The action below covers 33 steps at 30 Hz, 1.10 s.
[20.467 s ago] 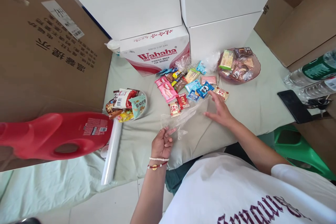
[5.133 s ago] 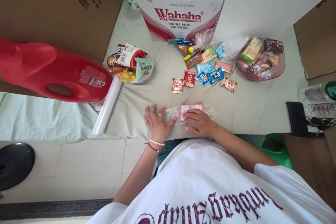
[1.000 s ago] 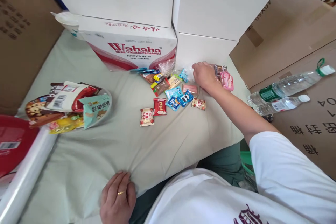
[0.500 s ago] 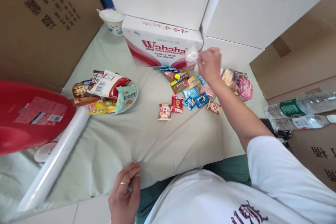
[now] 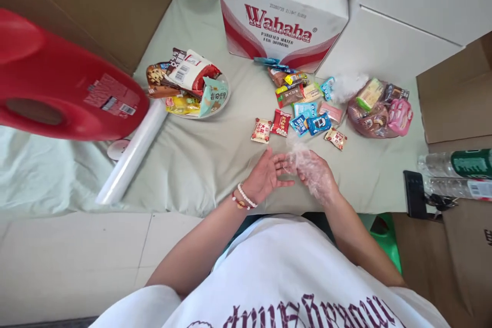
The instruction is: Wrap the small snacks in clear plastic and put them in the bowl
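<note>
My right hand [image 5: 317, 174] pinches a crumpled piece of clear plastic film [image 5: 303, 161], which spreads over its fingers and toward the wrist. Beside it my left hand [image 5: 267, 174] is turned palm up, fingers spread, its fingertips close to the film. Whether they touch it I cannot tell. Just beyond the hands lie a cream snack packet [image 5: 261, 130], a red packet [image 5: 281, 122], a dark blue packet [image 5: 319, 123] and another cream packet [image 5: 336, 139]. Several more small wrapped snacks are heaped behind these.
A bowl [image 5: 226, 100] of snack bags stands left, near a white film roll [image 5: 132, 154] and a red jug [image 5: 73, 82]. More crumpled film [image 5: 349, 87] lies by the Wahaha box [image 5: 284, 20]. A snack-filled container [image 5: 361, 125], a phone [image 5: 415, 195] and bottles [image 5: 472, 164] are right.
My right hand has come back from beside the box toward me with the clear film. My left hand has risen from the table edge and opened beside it. The view has shifted.
</note>
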### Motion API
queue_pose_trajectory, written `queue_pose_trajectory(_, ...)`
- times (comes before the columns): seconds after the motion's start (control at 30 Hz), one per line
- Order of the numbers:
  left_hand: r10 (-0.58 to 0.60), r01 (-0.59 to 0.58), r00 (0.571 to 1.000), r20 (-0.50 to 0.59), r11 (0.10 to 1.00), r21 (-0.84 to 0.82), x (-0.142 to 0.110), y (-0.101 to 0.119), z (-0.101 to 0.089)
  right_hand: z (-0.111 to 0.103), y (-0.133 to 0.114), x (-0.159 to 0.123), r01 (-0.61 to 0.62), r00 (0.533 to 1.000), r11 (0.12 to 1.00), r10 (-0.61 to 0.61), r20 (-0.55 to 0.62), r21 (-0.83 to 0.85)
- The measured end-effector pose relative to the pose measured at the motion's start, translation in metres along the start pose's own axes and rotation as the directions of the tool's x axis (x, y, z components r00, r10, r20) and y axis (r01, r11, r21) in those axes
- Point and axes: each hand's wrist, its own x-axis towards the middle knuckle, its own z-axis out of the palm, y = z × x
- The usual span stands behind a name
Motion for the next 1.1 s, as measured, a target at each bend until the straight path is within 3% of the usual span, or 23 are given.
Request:
queue_pose_trajectory(0.1, 0.018, -0.016, 1.0, -0.026, 0.996, 0.085, 0.002, -0.006, 0.001, 0.001, 0.006, -0.004, 0.061, 0.997, 0.991, -0.066, -0.039, -0.119)
queue_pose_trajectory(0.2, 0.129, -0.104, 0.981, -0.147, 0.98, 0.17, 0.002, -0.013, -0.005, -0.004, 0.008, -0.005, 0.1, 0.993, 0.98, -0.108, -0.04, -0.173)
queue_pose_trajectory(0.3, 0.222, -0.203, 0.947, -0.231, 0.974, 0.104, 0.0, -0.013, -0.014, -0.012, 0.005, -0.007, 0.066, 0.996, 0.989, -0.073, -0.05, -0.135)
queue_pose_trajectory(0.43, 0.288, -0.283, 0.928, -0.237, 0.957, 0.058, -0.01, -0.002, -0.028, -0.025, -0.003, -0.012, 0.096, 0.993, 0.983, -0.105, -0.051, -0.156)
queue_pose_trajectory(0.6, 0.409, -0.394, 0.884, -0.227, 0.912, 0.111, -0.021, 0.007, -0.037, -0.04, -0.005, -0.019, 0.18, 0.982, 0.928, -0.188, 0.009, -0.327)
queue_pose_trajectory(0.73, 0.557, -0.506, 0.802, -0.215, 0.825, 0.252, -0.026, 0.004, -0.035, -0.05, -0.012, -0.016, 0.274, 0.958, 0.811, -0.279, 0.07, -0.517)
queue_pose_trajectory(0.83, 0.659, -0.55, 0.729, -0.183, 0.724, 0.417, -0.03, -0.001, -0.032, -0.059, -0.025, -0.012, 0.282, 0.954, 0.82, -0.294, 0.056, -0.498)
queue_pose_trajectory(0.97, 0.723, -0.563, 0.686, -0.079, 0.597, 0.572, -0.036, -0.005, -0.032, -0.063, -0.042, -0.004, 0.261, 0.942, 0.933, -0.302, -0.144, -0.249)
queue_pose_trajectory(1.1, 0.787, -0.574, 0.617, 0.001, 0.449, 0.684, -0.04, -0.006, -0.034, -0.061, -0.054, -0.002, 0.398, 0.845, 0.878, -0.464, -0.268, -0.266)
